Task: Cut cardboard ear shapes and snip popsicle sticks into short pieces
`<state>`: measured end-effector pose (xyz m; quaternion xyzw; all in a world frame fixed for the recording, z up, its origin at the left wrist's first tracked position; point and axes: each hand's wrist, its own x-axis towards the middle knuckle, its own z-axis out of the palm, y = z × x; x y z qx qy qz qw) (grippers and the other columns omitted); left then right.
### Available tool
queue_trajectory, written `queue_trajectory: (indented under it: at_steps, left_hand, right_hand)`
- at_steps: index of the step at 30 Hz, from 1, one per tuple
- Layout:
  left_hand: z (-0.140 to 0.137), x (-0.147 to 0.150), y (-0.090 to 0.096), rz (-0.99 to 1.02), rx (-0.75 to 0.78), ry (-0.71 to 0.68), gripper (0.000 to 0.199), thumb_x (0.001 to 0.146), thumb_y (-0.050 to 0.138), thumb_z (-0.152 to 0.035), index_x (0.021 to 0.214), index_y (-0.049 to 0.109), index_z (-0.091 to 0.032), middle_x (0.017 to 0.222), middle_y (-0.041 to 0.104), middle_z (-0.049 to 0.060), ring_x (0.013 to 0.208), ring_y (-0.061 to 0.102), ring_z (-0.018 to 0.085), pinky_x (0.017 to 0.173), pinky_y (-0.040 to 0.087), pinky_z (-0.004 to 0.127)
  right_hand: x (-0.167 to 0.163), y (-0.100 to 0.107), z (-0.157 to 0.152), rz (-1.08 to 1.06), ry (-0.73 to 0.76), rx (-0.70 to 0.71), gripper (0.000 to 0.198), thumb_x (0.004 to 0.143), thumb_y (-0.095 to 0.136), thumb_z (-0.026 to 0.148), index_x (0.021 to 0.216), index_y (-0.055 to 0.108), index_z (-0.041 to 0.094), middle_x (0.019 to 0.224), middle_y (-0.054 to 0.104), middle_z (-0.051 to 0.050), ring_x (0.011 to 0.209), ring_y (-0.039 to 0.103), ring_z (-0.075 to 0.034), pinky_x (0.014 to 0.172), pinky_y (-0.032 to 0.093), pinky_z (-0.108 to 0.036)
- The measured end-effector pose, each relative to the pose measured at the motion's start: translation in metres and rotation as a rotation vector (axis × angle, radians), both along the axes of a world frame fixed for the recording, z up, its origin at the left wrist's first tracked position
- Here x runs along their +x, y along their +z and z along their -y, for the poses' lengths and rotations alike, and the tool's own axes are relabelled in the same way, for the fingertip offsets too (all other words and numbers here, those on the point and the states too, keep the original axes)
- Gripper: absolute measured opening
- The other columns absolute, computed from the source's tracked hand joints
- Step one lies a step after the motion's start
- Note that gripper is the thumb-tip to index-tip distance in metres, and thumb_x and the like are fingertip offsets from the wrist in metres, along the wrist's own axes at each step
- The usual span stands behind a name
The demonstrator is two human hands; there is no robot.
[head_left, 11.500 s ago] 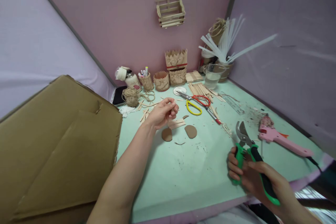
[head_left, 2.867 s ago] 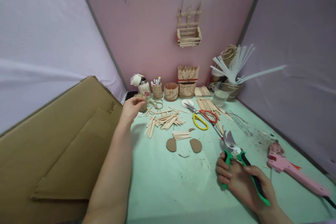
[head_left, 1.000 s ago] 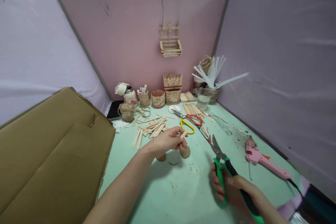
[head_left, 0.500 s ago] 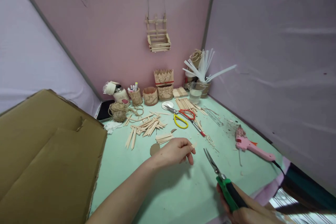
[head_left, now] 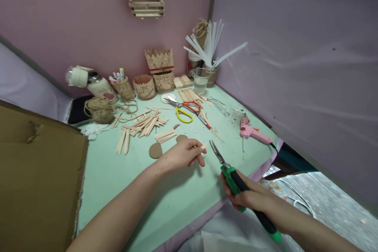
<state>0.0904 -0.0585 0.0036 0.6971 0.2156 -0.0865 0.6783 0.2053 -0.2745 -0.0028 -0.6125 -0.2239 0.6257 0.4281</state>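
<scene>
My left hand [head_left: 187,152] is over the middle of the table, pinching a short, pale wooden stick [head_left: 203,147] whose tip sticks out past the fingers. Wrapped in my right hand [head_left: 249,197] are green-and-black handled pruning snips [head_left: 232,177]. Their narrow metal blades point up toward the stick, slightly parted and not touching it. Two brown cardboard discs [head_left: 155,151] lie by my left wrist, one partly covered by the hand. Just behind them rests a small row of flat sticks [head_left: 165,136].
Cut sticks [head_left: 147,124] lie in a loose pile at left, near a twine ball [head_left: 102,110]. Red-and-yellow handled scissors [head_left: 184,115] lie behind my hands. A pink glue gun [head_left: 254,132] is at right, and a large cardboard sheet [head_left: 38,181] borders the left.
The view has turned right and downward. My right hand has brought the snips closer to the stick in my left hand, and more of the right forearm shows.
</scene>
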Motion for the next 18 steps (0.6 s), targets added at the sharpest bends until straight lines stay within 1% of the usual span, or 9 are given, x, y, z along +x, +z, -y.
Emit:
queue_trajectory:
  at_steps: [4,9,14,18]
  left_hand:
    - [0.006,0.002,0.000,-0.027,0.003,-0.010,0.032,0.083,0.051,-0.048,0.087,0.055,-0.016,0.077,0.071,0.005,0.049,0.039,0.008,0.049,0.029,0.023]
    - [0.011,0.004,0.002,-0.016,-0.053,0.022,0.031,0.082,0.052,-0.045,0.089,0.056,-0.015,0.075,0.070,0.005,0.047,0.036,0.007,0.048,0.025,0.022]
    - [0.014,0.005,0.000,-0.030,-0.055,-0.010,0.030,0.083,0.050,-0.045,0.089,0.055,-0.016,0.075,0.070,0.004,0.046,0.035,0.006,0.048,0.026,0.023]
    - [0.017,0.006,0.000,-0.038,-0.025,-0.044,0.032,0.084,0.049,-0.046,0.088,0.056,-0.016,0.074,0.070,0.005,0.045,0.034,0.007,0.048,0.028,0.023]
  right_hand:
    - [0.001,0.003,0.002,0.029,0.042,-0.005,0.033,0.067,0.055,0.027,0.100,0.051,0.022,0.084,0.051,0.000,0.074,0.048,-0.017,0.067,0.036,-0.031]
    - [-0.001,0.013,0.004,-0.045,-0.005,-0.005,0.029,0.071,0.054,0.028,0.099,0.050,0.023,0.087,0.051,0.000,0.075,0.048,-0.017,0.068,0.037,-0.032]
    - [-0.003,0.015,0.005,-0.105,-0.016,0.022,0.027,0.069,0.056,0.028,0.094,0.049,0.022,0.084,0.052,0.000,0.072,0.046,-0.016,0.067,0.037,-0.032]
    - [-0.003,0.015,0.004,-0.087,0.019,0.034,0.010,0.072,0.054,0.024,0.080,0.049,0.020,0.086,0.052,-0.001,0.075,0.046,-0.016,0.069,0.037,-0.032]
